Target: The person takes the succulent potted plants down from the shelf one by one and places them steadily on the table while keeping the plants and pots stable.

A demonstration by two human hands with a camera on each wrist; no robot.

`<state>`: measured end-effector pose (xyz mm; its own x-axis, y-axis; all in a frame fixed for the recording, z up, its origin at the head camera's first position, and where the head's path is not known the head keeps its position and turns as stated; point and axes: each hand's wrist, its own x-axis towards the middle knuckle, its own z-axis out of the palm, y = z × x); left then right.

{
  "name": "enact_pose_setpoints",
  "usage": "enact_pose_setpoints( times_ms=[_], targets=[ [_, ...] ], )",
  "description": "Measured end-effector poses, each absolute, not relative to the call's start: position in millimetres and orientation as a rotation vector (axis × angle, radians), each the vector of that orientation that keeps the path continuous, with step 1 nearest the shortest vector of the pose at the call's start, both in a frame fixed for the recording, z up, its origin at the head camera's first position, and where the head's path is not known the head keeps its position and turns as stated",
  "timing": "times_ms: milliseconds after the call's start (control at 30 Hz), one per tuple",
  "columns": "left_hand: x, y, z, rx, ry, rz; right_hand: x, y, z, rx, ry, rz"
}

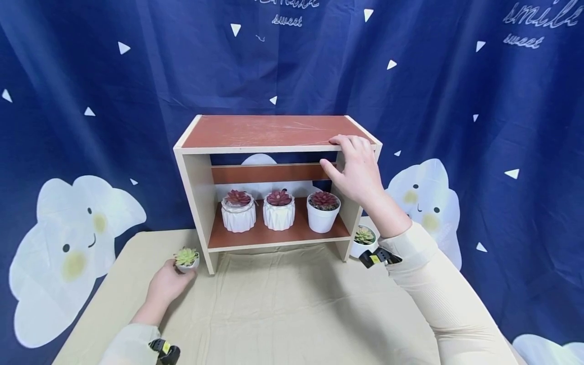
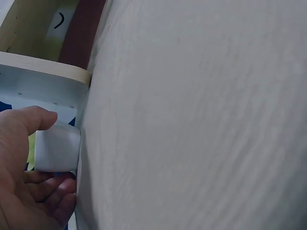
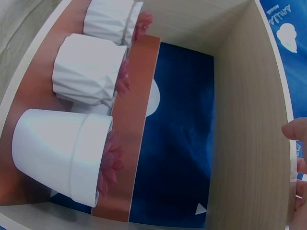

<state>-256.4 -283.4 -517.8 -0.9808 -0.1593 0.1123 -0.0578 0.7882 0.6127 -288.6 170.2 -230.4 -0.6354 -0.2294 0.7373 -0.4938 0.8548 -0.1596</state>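
Observation:
My left hand (image 1: 168,284) holds a small white pot with a light green succulent (image 1: 186,257) on the table, left of a small wooden shelf (image 1: 274,131). In the left wrist view, the thumb is on one side of the white pot (image 2: 57,147) and curled fingers are on the other. My right hand (image 1: 358,170) rests its fingers on the shelf's top board near the right front corner, thumb spread below the front edge. On the lower board stand three white pots with dark red succulents: a left one (image 1: 239,215), a middle one (image 1: 279,213) and a right one (image 1: 322,215).
A white pot with a green succulent (image 1: 364,242) stands right of the shelf, partly behind my right wrist. Beige cloth (image 1: 274,309) covers the table. A blue curtain (image 1: 292,66) with white clouds and triangles hangs behind.

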Motion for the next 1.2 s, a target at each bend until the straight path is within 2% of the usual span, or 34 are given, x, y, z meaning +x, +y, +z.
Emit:
enact_pose_setpoints(
  times_ms=[1200],
  targets=[
    [-233.1,-285.0,-482.5,0.162,-2.763,-0.880,-288.5,170.3,-230.6,0.521,-2.274,0.451]
  ],
)
